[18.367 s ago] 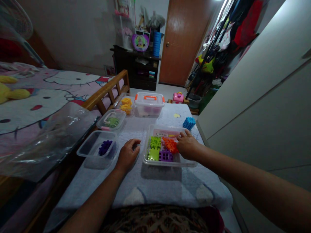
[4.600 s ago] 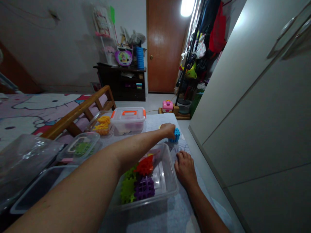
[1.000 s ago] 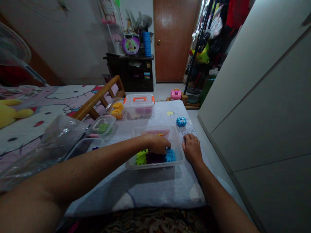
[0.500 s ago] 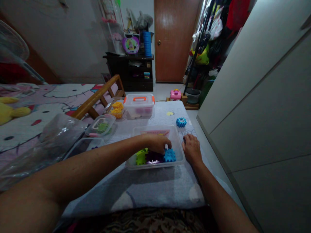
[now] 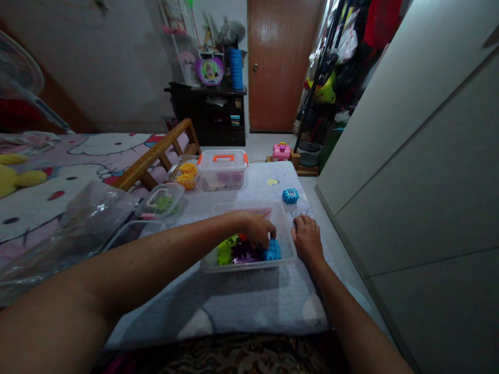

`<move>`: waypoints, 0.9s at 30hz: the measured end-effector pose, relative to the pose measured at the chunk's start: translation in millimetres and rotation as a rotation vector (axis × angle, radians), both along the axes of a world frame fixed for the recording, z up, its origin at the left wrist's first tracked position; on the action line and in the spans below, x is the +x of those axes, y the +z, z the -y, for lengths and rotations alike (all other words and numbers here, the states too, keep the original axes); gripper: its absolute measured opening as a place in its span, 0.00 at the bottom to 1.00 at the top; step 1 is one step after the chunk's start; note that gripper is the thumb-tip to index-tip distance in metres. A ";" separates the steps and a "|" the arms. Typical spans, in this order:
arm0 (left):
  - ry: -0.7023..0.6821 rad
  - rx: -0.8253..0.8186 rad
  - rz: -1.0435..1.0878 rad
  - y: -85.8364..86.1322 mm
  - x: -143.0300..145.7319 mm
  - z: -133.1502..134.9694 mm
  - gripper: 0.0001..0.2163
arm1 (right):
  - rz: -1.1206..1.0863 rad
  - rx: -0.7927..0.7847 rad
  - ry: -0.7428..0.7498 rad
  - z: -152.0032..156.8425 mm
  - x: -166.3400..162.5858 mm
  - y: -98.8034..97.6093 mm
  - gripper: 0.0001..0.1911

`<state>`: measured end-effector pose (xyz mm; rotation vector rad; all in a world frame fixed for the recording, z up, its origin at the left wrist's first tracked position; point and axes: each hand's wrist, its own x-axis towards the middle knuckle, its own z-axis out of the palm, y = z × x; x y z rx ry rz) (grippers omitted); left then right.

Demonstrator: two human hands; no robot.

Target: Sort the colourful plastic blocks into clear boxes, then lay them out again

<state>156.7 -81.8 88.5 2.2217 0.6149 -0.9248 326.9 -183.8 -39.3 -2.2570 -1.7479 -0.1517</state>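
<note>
My left hand [image 5: 255, 228] reaches into a clear plastic tray [image 5: 286, 232] and its curled fingertips rest on a blue toothed block [image 5: 273, 251]. Purple [image 5: 245, 252] and green [image 5: 224, 253] blocks lie beside it in the tray. My right hand [image 5: 307, 240] lies on the cloth against the tray's right wall, fingers loosely bent, holding nothing. A second blue block [image 5: 290, 196] sits on the table beyond the tray.
A lidded box with orange handle [image 5: 223, 167], a tub of yellow blocks [image 5: 186, 175], a tub of green blocks [image 5: 160, 201] and another tub [image 5: 134, 232] line the table's left and far side. A clear plastic bag [image 5: 66, 228] lies left; a cupboard wall [image 5: 409, 171] stands right.
My left hand has shifted slightly forward over the blue block in the tray. My right hand has stayed in place beside the tray.
</note>
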 end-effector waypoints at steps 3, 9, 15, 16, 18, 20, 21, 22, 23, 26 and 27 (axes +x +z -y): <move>-0.036 0.010 0.030 -4.0 -1.3 -2.6 0.32 | -0.005 0.003 0.002 -0.4 0.1 -1.5 0.09; -0.029 0.009 0.042 -8.1 -4.5 -3.2 0.31 | -0.010 0.004 0.006 -0.9 1.6 -4.2 0.09; -0.030 0.010 0.053 -6.3 -4.2 -2.8 0.31 | -0.006 -0.010 0.005 -1.2 1.4 -2.0 0.08; -0.027 0.011 0.057 -5.8 -4.2 -2.9 0.31 | -0.006 -0.013 0.002 -1.2 1.2 -1.4 0.08; -0.014 0.010 0.064 -4.7 -4.5 -3.4 0.31 | -0.007 -0.011 0.000 -1.2 0.9 -0.8 0.08; 0.003 0.002 0.071 -3.3 -5.0 -3.8 0.30 | -0.006 -0.008 0.000 -1.2 0.9 -0.8 0.08; 0.011 -0.001 0.075 -2.3 -5.5 -4.1 0.29 | -0.006 -0.008 0.000 -1.2 0.9 -1.0 0.08; 0.018 -0.003 0.077 -0.8 -6.1 -4.3 0.29 | -0.005 -0.008 -0.001 -1.3 1.0 -1.2 0.08; 0.026 -0.002 0.082 1.3 -7.0 -4.5 0.29 | -0.004 -0.008 -0.002 -1.3 1.1 -1.5 0.08; 0.056 0.013 0.131 12.3 -11.3 -5.5 0.27 | -0.005 -0.005 -0.003 -1.2 1.1 -1.6 0.08; 0.067 0.012 0.159 17.6 -13.2 -6.2 0.27 | -0.007 -0.006 -0.001 -1.1 1.0 -1.4 0.08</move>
